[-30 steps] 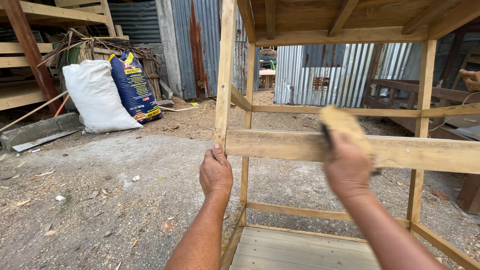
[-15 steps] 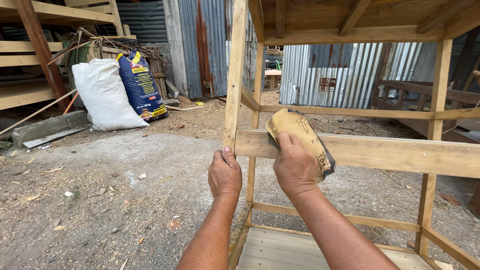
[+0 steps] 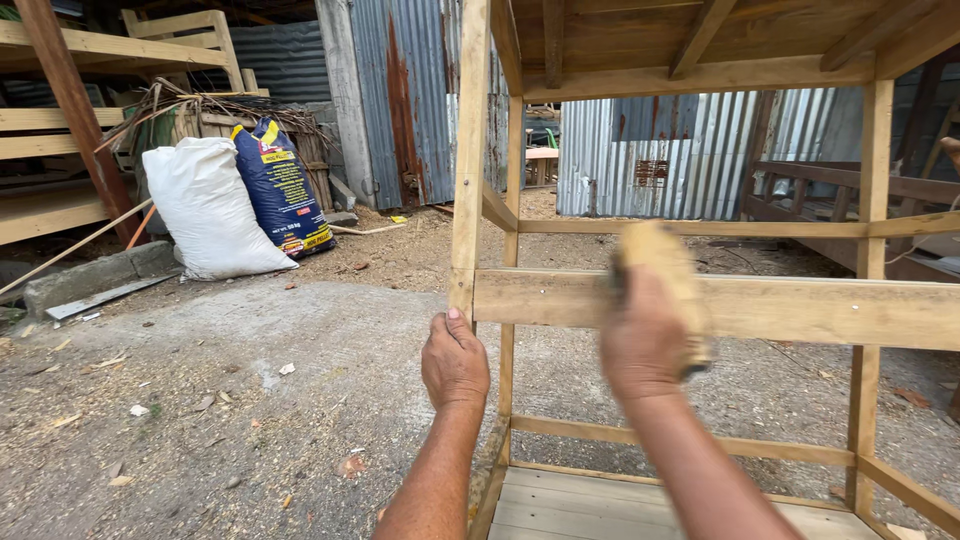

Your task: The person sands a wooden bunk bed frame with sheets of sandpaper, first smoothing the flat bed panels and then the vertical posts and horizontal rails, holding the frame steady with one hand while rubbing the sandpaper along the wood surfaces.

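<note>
At centre frame the left hand [image 3: 455,362] is wrapped closed around the wooden post [image 3: 469,160], seemingly to steady the frame, while the right hand [image 3: 645,335], blurred, is curled tight over a tan sanding block [image 3: 662,262] pressed flat against the crossbar [image 3: 800,305]. At upper left a plump white sack [image 3: 205,210] leans beside a dark blue bag [image 3: 282,188] with a yellow-and-red label.

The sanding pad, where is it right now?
In the head view, the sanding pad is in the right hand, pressed on the horizontal wooden rail, right of the left hand that grips the corner post.
</note>
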